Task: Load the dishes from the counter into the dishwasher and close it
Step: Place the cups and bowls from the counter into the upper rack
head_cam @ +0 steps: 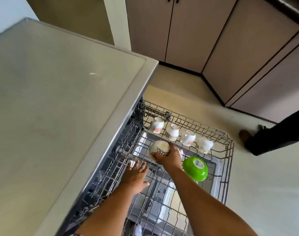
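Where the grey counter (60, 92) ends, brown cabinets (204, 40) meet cream floor (264, 193).

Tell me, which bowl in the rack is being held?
The patterned white bowl, gripped upside down by the right hand. The green bowl beside it sits untouched.

Four cups (180, 133) line the rack's (228, 160) far side, two bowls (195, 168) nearer.

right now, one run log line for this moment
stage: loading upper rack | right hand: setting patterned bowl upside down | left hand: open on rack wires | green bowl: racked
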